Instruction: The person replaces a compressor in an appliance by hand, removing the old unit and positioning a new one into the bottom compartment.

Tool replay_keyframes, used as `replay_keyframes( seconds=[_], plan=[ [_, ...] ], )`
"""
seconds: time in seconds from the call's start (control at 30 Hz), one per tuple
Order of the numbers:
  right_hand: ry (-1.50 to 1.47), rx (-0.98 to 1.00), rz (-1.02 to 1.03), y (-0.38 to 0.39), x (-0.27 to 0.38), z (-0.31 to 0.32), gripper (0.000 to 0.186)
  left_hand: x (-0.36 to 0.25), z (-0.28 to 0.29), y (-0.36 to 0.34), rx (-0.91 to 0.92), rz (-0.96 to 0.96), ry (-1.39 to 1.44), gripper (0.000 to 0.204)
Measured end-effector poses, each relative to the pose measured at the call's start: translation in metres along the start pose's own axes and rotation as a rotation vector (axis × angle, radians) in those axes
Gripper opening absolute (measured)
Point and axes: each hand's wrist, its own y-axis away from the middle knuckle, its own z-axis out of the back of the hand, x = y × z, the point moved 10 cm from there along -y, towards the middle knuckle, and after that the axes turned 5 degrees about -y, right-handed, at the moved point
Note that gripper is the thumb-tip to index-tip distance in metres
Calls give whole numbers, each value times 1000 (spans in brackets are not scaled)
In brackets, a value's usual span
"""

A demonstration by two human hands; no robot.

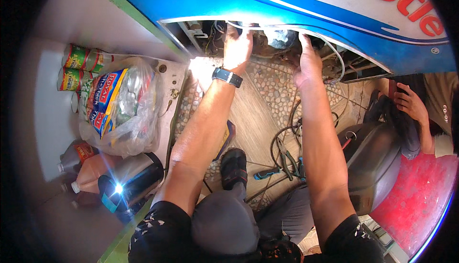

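Note:
My left hand (237, 48), with a dark watch (227, 77) on the wrist, reaches into the low opening of a blue-and-white appliance (306, 5); its thumb shows, but most fingers are hidden. My right hand (308, 62) is at the opening too, farther right, its fingers largely out of sight. Between them sits a greyish, bright-lit lump (279, 38) among dark parts. A thin pale cable hangs across the opening and down the right side. What either hand grips, if anything, I cannot make out.
Pliers (288, 163), a blue-handled tool (265, 173) and black cables lie on the tiled floor (253, 100). At left are cans (71, 79), a plastic bag of packets (124, 110), bottles (93, 172) and a shiny cylinder (138, 177). A co-worker's hand (411, 105) is at right, above a red surface (411, 196).

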Motion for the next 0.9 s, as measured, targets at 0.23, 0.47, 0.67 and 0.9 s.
replay_keyframes(
  seconds=[0.23,0.47,0.67,0.9],
  plan=[
    [506,23,751,38,57,-38,38,-11,-6,-4,16,-230,134,27],
    [528,139,700,38,61,-46,39,-16,-2,-7,-67,-413,-19,24],
    [247,-185,438,17,16,48,68,8,-24,5,84,-191,111,61],
    [-582,285,-389,40,-66,-69,85,113,75,-77,-260,-9,242,48]
  ],
)
